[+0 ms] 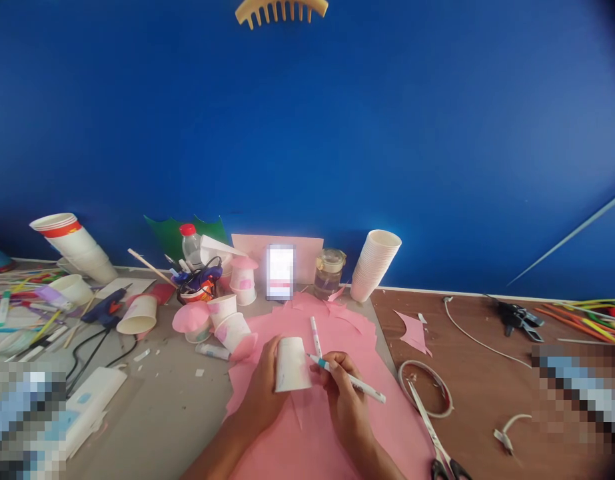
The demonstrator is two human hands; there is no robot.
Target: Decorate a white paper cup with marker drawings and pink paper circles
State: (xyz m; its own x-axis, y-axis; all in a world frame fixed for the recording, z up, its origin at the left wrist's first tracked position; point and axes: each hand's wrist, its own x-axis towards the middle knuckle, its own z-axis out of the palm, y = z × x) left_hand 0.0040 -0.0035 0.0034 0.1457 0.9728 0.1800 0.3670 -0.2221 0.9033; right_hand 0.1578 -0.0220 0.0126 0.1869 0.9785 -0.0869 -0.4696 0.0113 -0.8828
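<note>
My left hand [265, 381] grips a white paper cup [292, 365] from its left side. The cup is upside down, its wide rim toward me, with faint marks low on its wall. In my right hand [346, 393] is a white marker [362, 385] with a teal band, its tip pointing left at the cup's right side; I cannot tell if it touches. Pink paper sheets [267, 448] spread beneath both hands. Just beyond the cup, another slim white marker [316, 336] lies on the pink paper.
A stack of paper cups [376, 265] leans by a glass jar [330, 272] at the back. Pink-decorated cups [233, 331] and a glue gun [107, 307] with cables lie left. Scissors [430, 427] and a tape roll [448, 390] sit right. A lit phone [280, 270] stands behind.
</note>
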